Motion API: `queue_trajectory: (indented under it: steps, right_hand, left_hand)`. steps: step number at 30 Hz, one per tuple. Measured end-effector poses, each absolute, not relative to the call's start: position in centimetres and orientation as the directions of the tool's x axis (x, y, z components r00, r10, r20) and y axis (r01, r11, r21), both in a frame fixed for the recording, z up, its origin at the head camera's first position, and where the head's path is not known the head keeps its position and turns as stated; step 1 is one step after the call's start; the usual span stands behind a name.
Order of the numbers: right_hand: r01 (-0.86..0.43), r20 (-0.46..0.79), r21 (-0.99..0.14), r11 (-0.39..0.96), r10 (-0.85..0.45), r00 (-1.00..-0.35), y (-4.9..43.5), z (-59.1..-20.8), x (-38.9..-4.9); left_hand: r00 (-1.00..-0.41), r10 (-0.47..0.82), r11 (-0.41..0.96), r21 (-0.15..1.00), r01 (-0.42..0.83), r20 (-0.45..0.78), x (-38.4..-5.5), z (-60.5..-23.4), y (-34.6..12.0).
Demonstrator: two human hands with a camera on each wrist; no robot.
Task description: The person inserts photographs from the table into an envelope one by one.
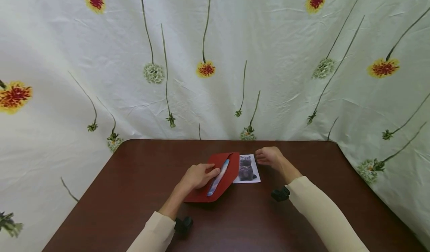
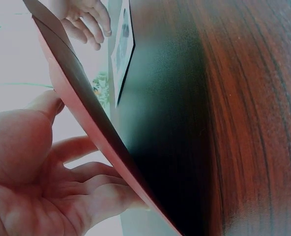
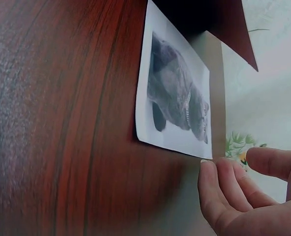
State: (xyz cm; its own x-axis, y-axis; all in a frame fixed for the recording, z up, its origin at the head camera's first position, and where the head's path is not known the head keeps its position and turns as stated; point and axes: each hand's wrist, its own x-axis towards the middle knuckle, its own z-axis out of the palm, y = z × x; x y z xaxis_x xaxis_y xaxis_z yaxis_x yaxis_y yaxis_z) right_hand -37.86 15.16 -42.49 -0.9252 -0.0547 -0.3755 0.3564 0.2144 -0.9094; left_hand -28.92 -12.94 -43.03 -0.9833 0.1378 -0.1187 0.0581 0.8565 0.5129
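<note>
My left hand holds a red envelope at its left part, with the thumb over the upper face. The envelope is tilted, its right side raised off the table, as the left wrist view shows. A blue-and-white printed card or picture shows in its opening. Just right of the envelope, a photo of a grey cat lies face up on the table, partly covered by the envelope in the head view. Close to the photo's far right corner is my right hand, fingers loosely bent and nothing held.
Both hands work over a dark brown wooden table with rounded far corners. Behind it hangs a white cloth printed with flowers. Black wrist devices are worn at both sleeve cuffs.
</note>
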Motion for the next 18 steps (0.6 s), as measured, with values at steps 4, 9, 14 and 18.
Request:
queue_trajectory:
  steps: [4, 9, 14, 18]
  right_hand:
    - [0.378, -0.390, -0.906, 0.192, -0.026, -0.921, 14.9, -43.0, -38.2]
    - [0.385, -0.393, -0.905, 0.181, -0.009, -0.919, 14.8, -43.4, -38.3]
    - [0.371, -0.382, -0.909, 0.190, -0.022, -0.924, 14.7, -43.7, -38.8]
    - [0.377, -0.384, -0.904, 0.200, 0.006, -0.923, 14.7, -44.0, -39.0]
  left_hand:
    - [-0.984, 0.131, 0.859, 0.509, 0.052, -0.119, -28.9, -43.0, -13.0]
    - [-0.984, 0.133, 0.857, 0.513, 0.054, -0.118, -28.9, -43.0, -13.0]
    - [-0.984, 0.134, 0.856, 0.513, 0.056, -0.116, -29.0, -43.1, -13.0]
    - [-0.984, 0.139, 0.859, 0.508, 0.063, -0.112, -29.0, -43.2, -12.9]
